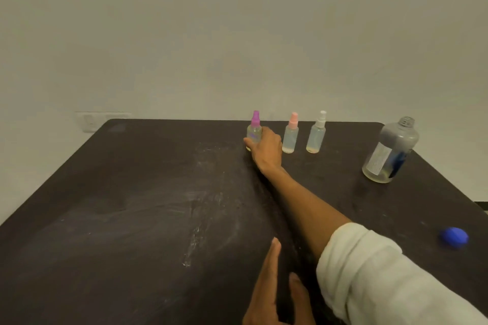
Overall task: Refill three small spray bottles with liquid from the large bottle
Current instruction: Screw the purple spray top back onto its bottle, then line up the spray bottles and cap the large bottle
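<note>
Three small clear spray bottles stand in a row near the table's far edge: one with a purple top (254, 129), one with a pink top (291, 137) and one with a white top (317, 136). My right hand (266, 149) reaches far forward and grips the purple-topped bottle around its lower body. The large clear bottle (390, 152) stands uncapped at the right, with a little liquid at its bottom. Its blue cap (453, 237) lies on the table near the right edge. My left hand (272, 290) hovers low near the front with straight fingers, holding nothing.
The dark table (132, 206) shows pale scuff marks across its middle. A plain wall rises behind it, with a white wall switch plate (91, 121) at the back left.
</note>
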